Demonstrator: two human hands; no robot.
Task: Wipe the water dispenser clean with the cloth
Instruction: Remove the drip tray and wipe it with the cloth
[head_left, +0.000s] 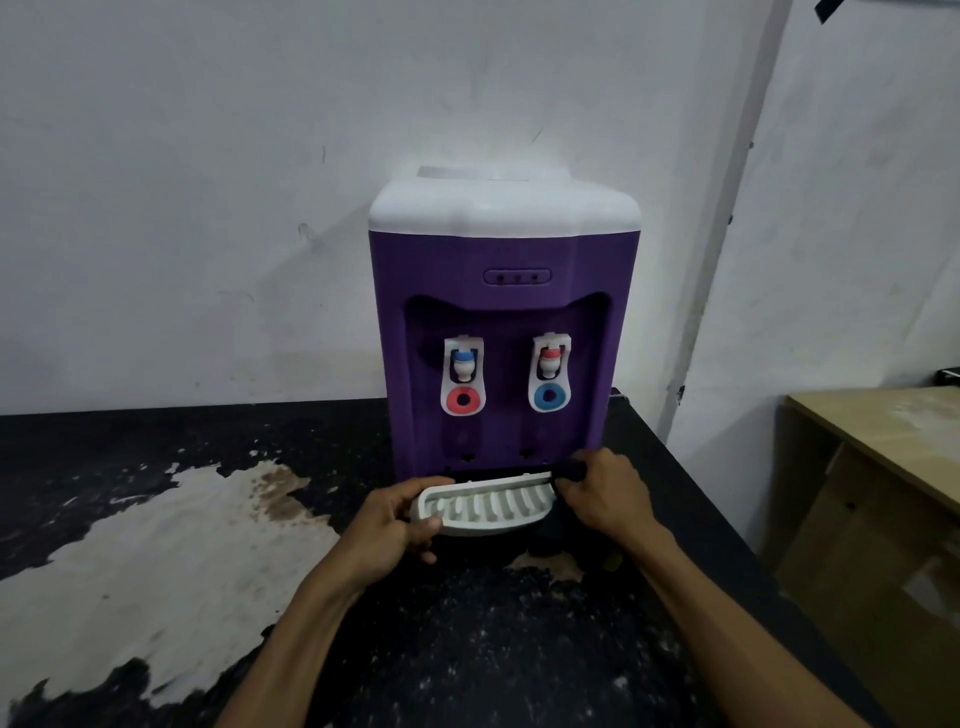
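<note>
A purple water dispenser (498, 249) with a white top stands on a black counter against the wall. Two white taps sit in its front recess: the left tap (462, 374) and the right tap (550, 369). The white slatted drip tray (488, 506) is at the dispenser's foot, tilted a little and partly out of its slot. My left hand (389, 525) grips the tray's left end. My right hand (608, 493) is at the tray's right end, fingers curled round a dark cloth (571, 472). More dark material lies in shadow under the tray.
The black counter (156, 441) has a large worn pale patch (156, 545) to the left of my arms. Its right edge drops off beside the dispenser. A light wooden desk (883, 431) stands lower at the right. A white wall runs behind.
</note>
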